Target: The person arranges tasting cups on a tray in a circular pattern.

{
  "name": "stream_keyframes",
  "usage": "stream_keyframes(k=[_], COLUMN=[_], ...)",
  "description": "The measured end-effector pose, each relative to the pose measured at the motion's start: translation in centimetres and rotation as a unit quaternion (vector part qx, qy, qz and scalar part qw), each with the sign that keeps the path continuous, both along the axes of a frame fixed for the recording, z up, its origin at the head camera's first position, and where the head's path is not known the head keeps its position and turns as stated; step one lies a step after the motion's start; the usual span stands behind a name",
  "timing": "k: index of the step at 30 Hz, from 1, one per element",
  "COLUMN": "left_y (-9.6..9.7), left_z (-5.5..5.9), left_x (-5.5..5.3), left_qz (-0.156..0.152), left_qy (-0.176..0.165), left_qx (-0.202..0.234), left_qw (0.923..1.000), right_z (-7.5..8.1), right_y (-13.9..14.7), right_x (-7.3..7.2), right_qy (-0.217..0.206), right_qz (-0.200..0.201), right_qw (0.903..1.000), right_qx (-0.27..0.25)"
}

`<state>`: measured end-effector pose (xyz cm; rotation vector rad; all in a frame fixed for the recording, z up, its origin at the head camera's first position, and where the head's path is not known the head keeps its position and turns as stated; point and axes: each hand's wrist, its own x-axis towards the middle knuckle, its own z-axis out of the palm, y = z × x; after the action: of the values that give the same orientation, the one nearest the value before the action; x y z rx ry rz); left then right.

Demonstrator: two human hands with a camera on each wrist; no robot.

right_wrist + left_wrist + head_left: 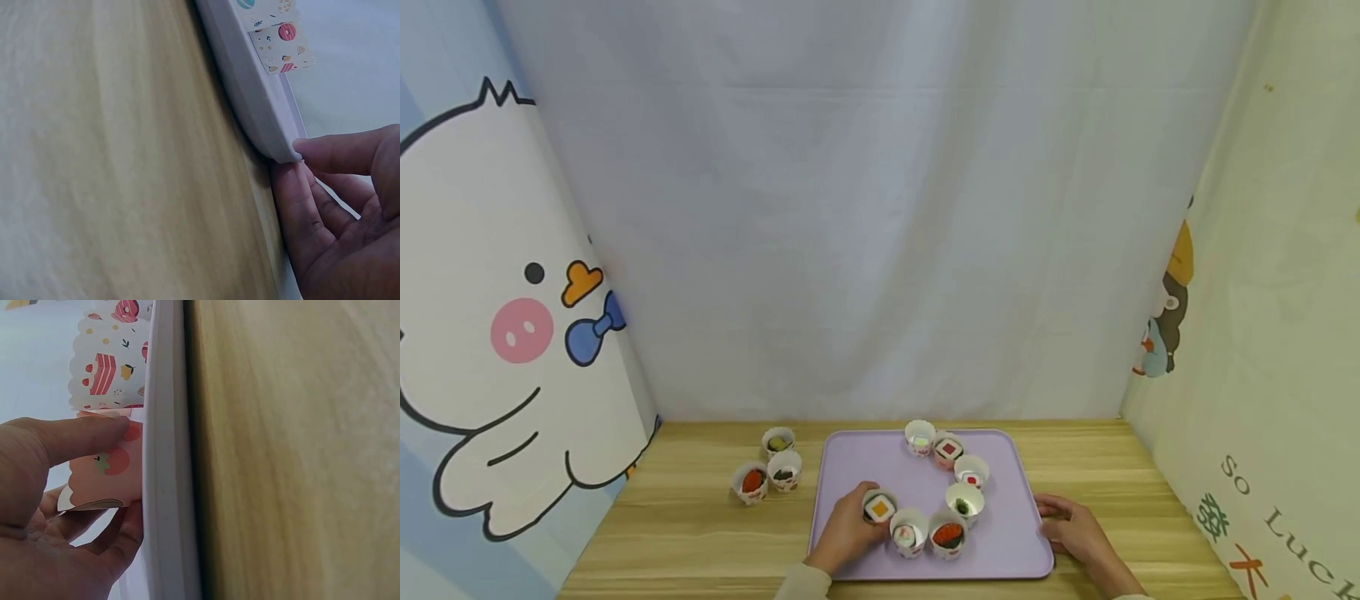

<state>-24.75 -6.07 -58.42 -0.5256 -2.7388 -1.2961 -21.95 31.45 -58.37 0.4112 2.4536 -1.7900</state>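
Pink paper printed with strawberries wraps the cup (pixel 94 478) that my left hand (pixel 848 530) pinches, thumb on one side and fingers on the other, over the left front part of the lilac tray (pixel 859 462). Inside sits a sushi piece (pixel 879 507) with an orange square in its middle. My right hand (pixel 1073 533) has thumb and fingertips clamped on the tray's rim, at the right edge towards the front corner.

My fingers cover part of the cup's side and the rim hides its base from the left wrist, so I cannot tell whether it touches the tray. My forearm covers the tray's front left corner.

Close on the right, a white cup (pixel 908 547) blocks that side; five more cups (pixel 948 547) curve round to the tray's back edge, the farthest one's filling hard to make out. Left of the tray, three cups (pixel 786 482) cluster on the wooden desk (pixel 670 500), towards its back edge.
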Motion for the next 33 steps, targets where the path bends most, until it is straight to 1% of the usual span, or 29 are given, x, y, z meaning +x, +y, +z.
stream_keyframes(k=[3,8,10,12,16,21,25,28,33], left_y=[0.0,-0.1,-0.2,-0.3,-0.7,-1.2,-1.7,-2.2,-3.3], left_z=[-0.1,-0.2,0.0,0.3,1.4,3.1,4.1,4.8,6.1], left_x=[0.1,0.3,0.4,0.6,1.3,2.3,2.8,3.1,3.4], left_qz=[-0.003,-0.006,-0.006,-0.005,-0.001,0.002,0.013,0.019,0.011], left_qy=[-0.003,0.004,0.007,0.003,-0.003,-0.016,-0.024,-0.026,-0.008], left_qx=[0.003,0.005,0.005,0.005,-0.003,0.011,0.014,0.018,0.034], left_qw=[1.0,1.0,0.9999,1.0,1.0,0.9998,0.9995,0.9993,0.9993], right_z=[0.0,0.1,0.1,0.0,0.1,0.2,0.3,0.3,0.3], right_y=[0.0,-0.1,-0.1,-0.1,-0.1,-0.1,-0.1,-0.1,-0.1], right_x=[0.0,0.1,0.2,0.2,0.3,0.3,0.3,0.3,0.3], right_qy=[0.0,0.001,0.002,0.003,0.004,0.005,0.005,0.003,0.003], right_qz=[-0.001,0.0,0.0,0.0,0.002,0.006,0.009,0.009,0.008], right_qw=[1.0,1.0,1.0,1.0,1.0,0.9999,0.9999,0.9999,0.9999], right_qx=[-0.003,-0.002,0.0,-0.001,-0.007,-0.01,-0.008,-0.008,-0.005])
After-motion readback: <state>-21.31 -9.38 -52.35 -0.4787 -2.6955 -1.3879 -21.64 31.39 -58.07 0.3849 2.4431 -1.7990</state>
